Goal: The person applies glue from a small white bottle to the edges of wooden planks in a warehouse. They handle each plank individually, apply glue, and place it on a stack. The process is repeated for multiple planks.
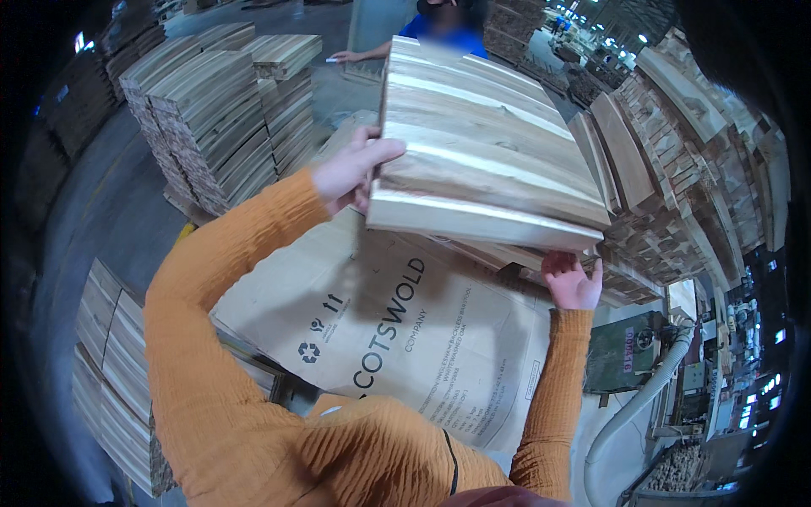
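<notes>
A wide wooden panel (481, 139), made of light and darker strips, is held up in front of me and tilted. My left hand (359, 169) grips its left edge, thumb on the upper face and fingers curled beneath. Under the near right corner is my right hand (573, 279), its fingers bent up against the underside and its thumb standing out to the side. Below the panel lies a flat sheet of printed cardboard (380, 338). The panel casts a shadow on it and hides its far part.
Tall stacks of wooden panels (203, 118) stand at the far left, with another stack (110, 363) nearer. Stacked timber (676, 160) rises at the right. A green machine (625, 351) and a pale hose (629, 414) are lower right. A person in blue (456, 38) stands beyond the panel.
</notes>
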Motion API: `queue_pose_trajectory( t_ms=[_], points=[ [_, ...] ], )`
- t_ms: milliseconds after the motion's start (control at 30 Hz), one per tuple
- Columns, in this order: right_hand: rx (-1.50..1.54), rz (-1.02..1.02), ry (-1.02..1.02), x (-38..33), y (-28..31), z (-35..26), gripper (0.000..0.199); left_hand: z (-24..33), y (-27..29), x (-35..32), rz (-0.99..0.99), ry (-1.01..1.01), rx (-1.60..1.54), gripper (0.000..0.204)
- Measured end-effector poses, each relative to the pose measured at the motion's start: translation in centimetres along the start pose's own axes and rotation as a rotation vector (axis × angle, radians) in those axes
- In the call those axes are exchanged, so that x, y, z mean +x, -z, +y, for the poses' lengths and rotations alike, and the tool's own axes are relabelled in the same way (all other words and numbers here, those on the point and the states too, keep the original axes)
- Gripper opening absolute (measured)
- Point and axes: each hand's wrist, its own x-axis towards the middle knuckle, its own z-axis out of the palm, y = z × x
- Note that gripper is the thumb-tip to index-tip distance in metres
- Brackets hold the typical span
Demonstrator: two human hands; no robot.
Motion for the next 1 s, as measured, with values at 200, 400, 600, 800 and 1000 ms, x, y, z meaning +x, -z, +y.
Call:
queue_pose_trajectory(
  t_ms=[200, 400, 600, 800, 1000],
  points=[
    [-0.216, -0.154, -0.108, -0.9, -1.8, -0.8, 0.066, -1.9, 3.9, -8.4, 0.002, -0.113, -0.206, 0.065],
    [-0.618, -0.355, -0.179, 0.0, -1.8, 2.0, 0.064, -7.2, 6.1, -8.7, 0.05, 0.023, -0.609, 0.051],
    [-1.038, -0.093, 0.038, -1.6, 0.6, 7.6, 0.054, -19.6, 5.8, -5.7, 0.214, -0.046, -0.774, 0.059],
    [-1.242, -0.033, 0.107, -3.0, 7.0, 9.7, 0.048, -26.5, 7.6, -4.7, 0.446, -0.229, -0.024, 0.064],
    [-0.65, -0.039, 0.16, -5.7, 5.5, 12.4, 0.047, -15.6, 10.7, 2.6, 0.324, -0.243, -0.181, 0.072]
  ],
)
